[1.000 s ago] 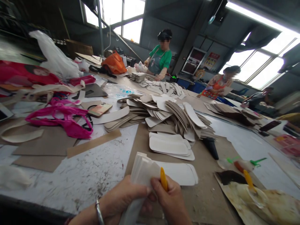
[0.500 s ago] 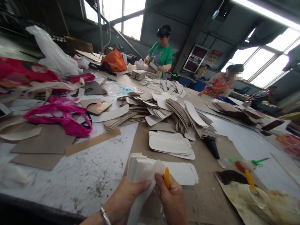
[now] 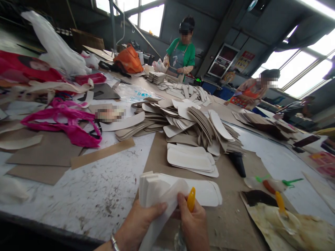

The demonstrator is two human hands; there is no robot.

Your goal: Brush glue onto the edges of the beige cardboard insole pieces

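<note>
My left hand (image 3: 140, 223) is closed around a stack of white insole-shaped pieces (image 3: 154, 186) at the bottom middle. My right hand (image 3: 192, 225) grips a yellow-handled tool (image 3: 191, 199) and its thumb pinches the top white piece of that stack. Just beyond my hands another white piece (image 3: 206, 191) lies flat on brown cardboard (image 3: 225, 223). Further back sits a small stack of white pieces (image 3: 190, 160), and behind it a big heap of beige and white insole pieces (image 3: 183, 123).
A glue-smeared sheet with a yellow brush (image 3: 281, 205) lies at the lower right, next to green-capped bottles (image 3: 272, 183). Pink bags (image 3: 65, 123) and cardboard strips (image 3: 102, 157) lie at the left. A person in a green shirt (image 3: 181, 57) and another person (image 3: 251, 92) work across the table.
The stack in my left hand has shifted slightly up and left in view, and my right hand with the yellow tool has moved a little to the right along the top piece.
</note>
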